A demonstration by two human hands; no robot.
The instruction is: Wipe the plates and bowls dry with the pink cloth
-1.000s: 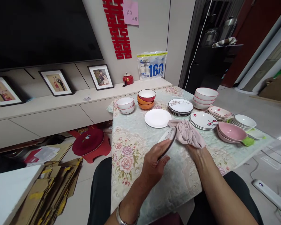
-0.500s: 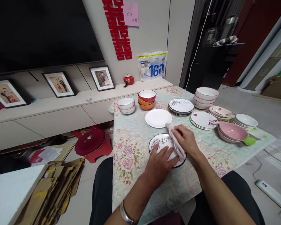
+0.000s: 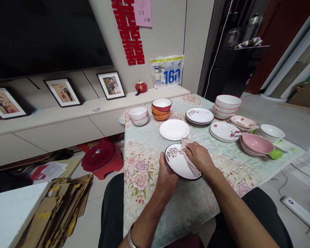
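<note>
A white plate (image 3: 179, 165) with a dark rim and brown floral pattern is tilted near the front of the cloth-covered table. My left hand (image 3: 166, 177) grips its left edge, the thumb along the rim and the other fingers hidden underneath. In my right hand (image 3: 199, 156) is a pale pink cloth (image 3: 188, 156), pressed against the plate's right side. Just beyond lies a plain white plate (image 3: 174, 130). A stack of dark-rimmed floral plates (image 3: 199, 116) stands farther back to the right.
White bowls (image 3: 138, 116) and orange and red bowls (image 3: 161, 109) stand at the back left. On the right are flowered plates (image 3: 225, 131), tall white bowls (image 3: 226, 106), pink dishes (image 3: 257, 144) and small white bowls (image 3: 271, 132). A red stool (image 3: 100, 156) and flattened cardboard (image 3: 54, 210) are on the floor.
My left hand has gone from lying on the plate's face to gripping its left edge. The plate's near side is raised and tilted. My right hand still holds the cloth on it.
</note>
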